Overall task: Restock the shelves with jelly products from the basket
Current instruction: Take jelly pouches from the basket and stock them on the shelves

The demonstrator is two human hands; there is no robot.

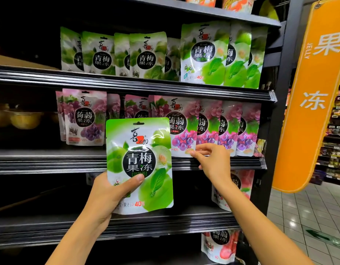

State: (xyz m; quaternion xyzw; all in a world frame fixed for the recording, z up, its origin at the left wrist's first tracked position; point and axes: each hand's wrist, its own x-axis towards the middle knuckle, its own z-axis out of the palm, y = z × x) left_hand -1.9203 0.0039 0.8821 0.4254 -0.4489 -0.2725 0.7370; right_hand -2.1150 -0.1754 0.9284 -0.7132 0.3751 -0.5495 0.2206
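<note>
The left hand grips a green plum jelly pouch by its lower left corner, thumb across the front, holding it upright in front of the shelves. The right hand reaches to the middle shelf and pinches the bottom corner of a purple grape jelly pouch between thumb and forefinger. Matching green plum pouches stand in a row on the upper shelf, beside an orange jelly sign.
</note>
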